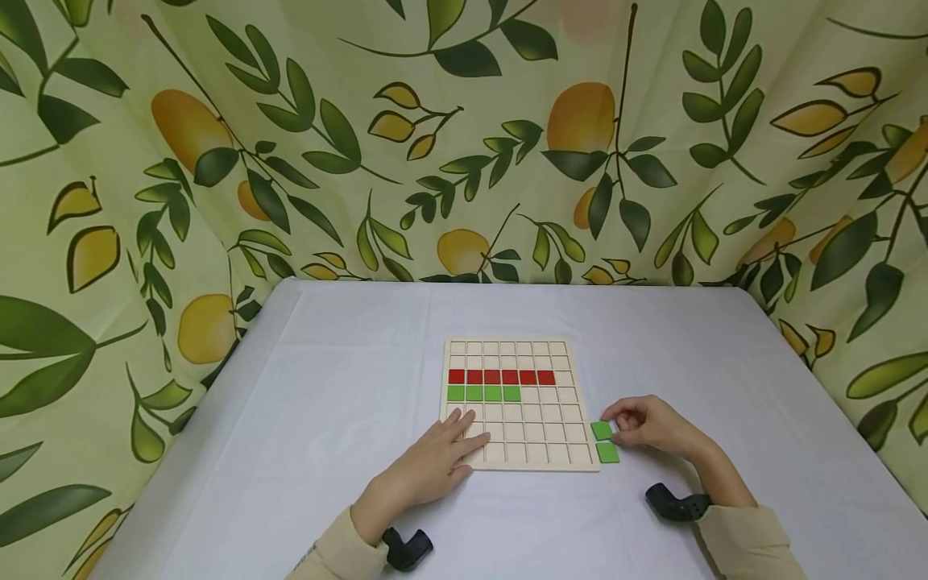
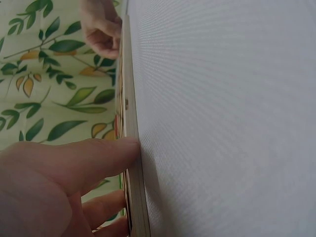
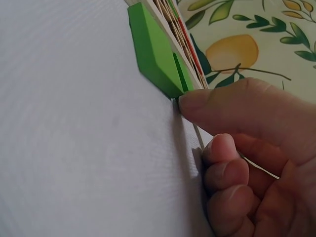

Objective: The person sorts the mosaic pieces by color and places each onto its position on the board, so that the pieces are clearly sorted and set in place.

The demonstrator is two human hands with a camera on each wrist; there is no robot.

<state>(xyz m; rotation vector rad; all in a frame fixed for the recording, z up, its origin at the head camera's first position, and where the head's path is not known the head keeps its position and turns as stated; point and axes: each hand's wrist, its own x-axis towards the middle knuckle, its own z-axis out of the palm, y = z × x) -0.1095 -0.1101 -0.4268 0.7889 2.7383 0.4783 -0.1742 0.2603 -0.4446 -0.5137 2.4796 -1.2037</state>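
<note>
A pale wooden grid board [image 1: 540, 455] lies on the table, with a row of red square tiles [image 1: 492, 377] and, just below it, a shorter row of green tiles [image 1: 483, 393]. My left hand [image 1: 428, 463] rests spread on the board's lower left corner; its thumb [image 2: 111, 155] touches the board's edge in the left wrist view. Beside the board's right edge are two loose green tiles, the farther one [image 1: 602, 431] and the nearer one [image 1: 607, 453]. My right hand [image 1: 656, 427] pinches the farther tile between thumb and index finger, the other fingers curled under.
A white cloth covers the table [image 1: 326, 387]. Behind and at the sides hangs a curtain [image 1: 464, 161] printed with leaves and fruit. Each wrist wears a black device, the left one [image 1: 408, 550] and the right one [image 1: 677, 503].
</note>
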